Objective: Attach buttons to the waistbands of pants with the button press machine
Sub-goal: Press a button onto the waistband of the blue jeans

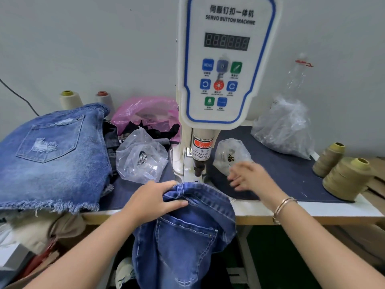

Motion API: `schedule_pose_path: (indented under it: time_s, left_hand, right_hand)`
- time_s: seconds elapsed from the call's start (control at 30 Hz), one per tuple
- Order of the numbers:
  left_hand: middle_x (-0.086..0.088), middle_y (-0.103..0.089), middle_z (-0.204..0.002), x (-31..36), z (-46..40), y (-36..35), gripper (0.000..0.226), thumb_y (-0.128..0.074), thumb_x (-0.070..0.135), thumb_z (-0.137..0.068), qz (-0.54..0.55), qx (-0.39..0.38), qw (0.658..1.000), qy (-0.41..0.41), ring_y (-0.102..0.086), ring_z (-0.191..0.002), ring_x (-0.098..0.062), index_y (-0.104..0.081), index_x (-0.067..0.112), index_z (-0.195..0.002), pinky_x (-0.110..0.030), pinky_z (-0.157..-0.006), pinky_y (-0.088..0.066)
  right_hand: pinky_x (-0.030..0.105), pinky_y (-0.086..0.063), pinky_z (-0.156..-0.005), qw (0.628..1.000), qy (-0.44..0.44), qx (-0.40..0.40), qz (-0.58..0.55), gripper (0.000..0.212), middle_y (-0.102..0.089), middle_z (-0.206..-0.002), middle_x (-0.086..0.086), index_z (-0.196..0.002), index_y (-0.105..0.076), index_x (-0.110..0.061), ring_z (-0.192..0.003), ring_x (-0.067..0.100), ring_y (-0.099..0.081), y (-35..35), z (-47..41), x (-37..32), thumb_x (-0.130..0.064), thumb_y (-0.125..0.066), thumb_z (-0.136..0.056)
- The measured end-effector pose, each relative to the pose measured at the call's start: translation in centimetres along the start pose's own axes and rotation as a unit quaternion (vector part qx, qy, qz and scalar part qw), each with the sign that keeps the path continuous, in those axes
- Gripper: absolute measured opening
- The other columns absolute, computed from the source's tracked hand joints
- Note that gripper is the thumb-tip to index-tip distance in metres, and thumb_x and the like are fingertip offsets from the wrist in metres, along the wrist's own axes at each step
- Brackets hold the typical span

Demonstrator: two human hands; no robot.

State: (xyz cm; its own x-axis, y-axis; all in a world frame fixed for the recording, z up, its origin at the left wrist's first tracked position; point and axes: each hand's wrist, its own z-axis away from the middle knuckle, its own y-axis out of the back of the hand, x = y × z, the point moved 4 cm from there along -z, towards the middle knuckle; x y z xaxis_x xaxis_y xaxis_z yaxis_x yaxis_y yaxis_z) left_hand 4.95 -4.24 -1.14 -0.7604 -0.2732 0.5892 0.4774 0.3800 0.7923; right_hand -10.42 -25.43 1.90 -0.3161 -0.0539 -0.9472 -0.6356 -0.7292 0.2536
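Pants (187, 236) over table edge (312, 211), grey wall (83, 49)

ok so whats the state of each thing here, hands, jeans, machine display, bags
left hand: grips the waistband of the dark jeans
right hand: fingers straight, holds nothing, blurred, near the right bag
dark jeans: waistband on the table edge below the press head, rest hanging down
machine display: unlit
left clear bag: open, buttons inside
right clear bag: open, small parts inside

Work table (312, 211) under a dark mat (281, 176), button machine (225, 65) mid-back, stacked denim (52, 155) at the left edge, button bags (141, 161) beside the machine, thread cones (345, 178) at the right edge, jeans (195, 197) over the front edge.
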Motion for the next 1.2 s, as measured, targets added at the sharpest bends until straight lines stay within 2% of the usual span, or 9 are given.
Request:
schedule_pose_path:
  time_s: [0.1, 0.23, 0.4, 0.7, 0.77, 0.83, 0.93, 1.03, 1.2]
  left_hand:
    - [0.015, -0.052, -0.051, 0.2, 0.1, -0.8, 0.032, -0.052, 0.069, -0.073, -0.066, 0.024, 0.997, -0.028, -0.046, -0.051, -0.003, -0.055, 0.040, -0.089, -0.024, -0.057, -0.041]
    - [0.014, -0.047, -0.047, 0.1, -0.1, -1.2, 0.025, -0.047, 0.068, -0.072, -0.077, 0.027, 0.995, -0.057, -0.044, -0.049, -0.006, -0.045, 0.046, -0.085, -0.022, -0.053, -0.035]
    - [0.011, -0.049, -0.050, -0.5, 0.0, -1.5, 0.017, -0.054, 0.066, -0.070, -0.053, 0.054, 0.996, -0.039, -0.046, -0.052, -0.009, -0.046, 0.052, -0.066, -0.020, -0.051, -0.034]
    - [0.013, -0.045, -0.047, -0.9, 0.0, -1.4, 0.021, -0.053, 0.069, -0.069, -0.064, 0.072, 0.995, -0.031, -0.044, -0.049, -0.005, -0.045, 0.050, -0.063, -0.018, -0.050, -0.029]
    - [0.012, -0.044, -0.047, -1.0, 0.0, -1.4, 0.031, -0.054, 0.069, -0.069, -0.066, 0.074, 0.995, -0.025, -0.043, -0.049, -0.006, -0.043, 0.042, -0.059, -0.020, -0.051, -0.029]
    - [0.011, -0.043, -0.046, -1.0, 0.1, -1.4, 0.031, -0.054, 0.069, -0.069, -0.068, 0.077, 0.994, -0.024, -0.043, -0.049, -0.007, -0.043, 0.041, -0.059, -0.019, -0.050, -0.028]
    - [0.011, -0.042, -0.046, -0.8, 0.0, -1.4, 0.025, -0.055, 0.067, -0.070, -0.067, 0.075, 0.995, -0.027, -0.042, -0.048, -0.007, -0.044, 0.046, -0.063, -0.018, -0.049, -0.026]
    - [0.011, -0.043, -0.046, -0.9, 0.1, -1.4, 0.028, -0.060, 0.063, -0.072, -0.069, 0.076, 0.994, -0.026, -0.043, -0.049, -0.008, -0.044, 0.044, -0.060, -0.018, -0.049, -0.027]
    - [0.010, -0.045, -0.047, -1.0, 0.0, -1.4, 0.033, -0.063, 0.062, -0.073, -0.073, 0.076, 0.994, -0.016, -0.044, -0.049, -0.008, -0.043, 0.040, -0.058, -0.017, -0.049, -0.027]
  right_hand:
    - [0.033, -0.048, -0.069, 0.961, 0.090, 0.126, 0.229, 0.022, -0.065, -0.080, 0.006, -0.086, -0.070, -0.012, -0.072, 0.021, -0.057, 2.3, -2.6, -2.3, -0.018, -0.051, -0.094]
    - [0.032, -0.046, -0.072, 0.846, 0.089, 0.057, 0.523, 0.026, -0.063, -0.089, 0.008, -0.080, -0.063, -0.013, -0.085, 0.028, -0.058, 0.9, -5.4, -2.9, -0.021, -0.042, -0.094]
    - [0.028, -0.042, -0.076, 0.818, 0.065, -0.011, 0.572, 0.020, -0.062, -0.095, 0.009, -0.091, -0.070, -0.021, -0.088, 0.028, -0.056, 0.1, -7.1, -2.6, -0.021, -0.050, -0.091]
    - [0.028, -0.039, -0.066, 0.760, 0.151, 0.061, 0.630, 0.021, -0.065, -0.096, 0.010, -0.092, -0.066, -0.016, -0.089, 0.030, -0.061, -0.8, -6.2, -1.2, -0.022, -0.046, -0.096]
    - [0.031, -0.040, -0.065, 0.804, 0.160, 0.136, 0.557, 0.023, -0.063, -0.085, 0.012, -0.080, -0.062, -0.012, -0.079, 0.031, -0.057, -0.1, -5.2, -1.9, -0.022, -0.047, -0.094]
    - [0.032, -0.041, -0.066, 0.888, 0.164, 0.205, 0.379, 0.024, -0.061, -0.074, 0.008, -0.075, -0.066, -0.007, -0.074, 0.026, -0.055, 0.1, -3.4, -2.7, -0.021, -0.054, -0.092]
    - [0.021, -0.037, -0.048, 0.996, 0.055, 0.063, 0.025, 0.019, -0.048, -0.055, -0.004, -0.070, -0.061, -0.011, -0.050, 0.011, -0.044, -3.5, 0.2, -2.0, -0.017, -0.064, -0.087]
    - [0.014, -0.026, -0.037, 0.988, -0.027, -0.096, -0.119, 0.013, -0.040, -0.056, -0.003, -0.081, -0.057, -0.005, -0.042, 0.005, -0.033, -7.1, 2.8, -0.8, -0.014, -0.061, -0.090]
    - [0.013, -0.022, -0.033, 0.970, -0.073, -0.108, -0.203, 0.010, -0.038, -0.053, -0.004, -0.090, -0.054, -0.005, -0.039, 0.004, -0.030, -7.4, 3.0, -1.1, -0.014, -0.057, -0.093]
